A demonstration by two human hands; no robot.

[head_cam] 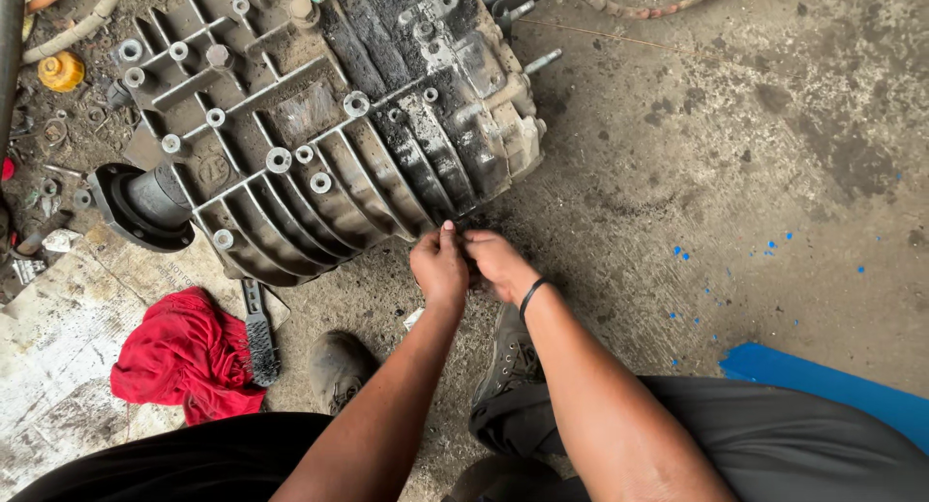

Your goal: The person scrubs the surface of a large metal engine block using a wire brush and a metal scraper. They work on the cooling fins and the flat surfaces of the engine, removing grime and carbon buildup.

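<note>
floor: [755,173] bare concrete, oil-stained and gritty, a few blue paint flecks and a blue patch off to the right. Everything sits right on it.

casing: [319,124] big ribbed metal gearbox-type housing lying flat, ribs up. The left half looks fairly bare grey metal, the right strip is still caked in black grease, so I'd say cleaning is maybe halfway at best, with the dirtiest part left.

rag: [184,357] red cloth bunched up on the floor left of the person's shoe, not in use.

brush: [259,333] wire brush lying just beside the rag, also put down.

left hand: [440,268] at the casing's near edge, fingers curled together, tips up against the lower rim. Can't tell if it's pinching anything.

right hand: [498,263] touching the left one, fingers bunched and pressed toward the same spot. Whatever small thing they're working on is hidden between them.

bolt holes: most bosses on top look empty, so fasteners seem already out.
</note>
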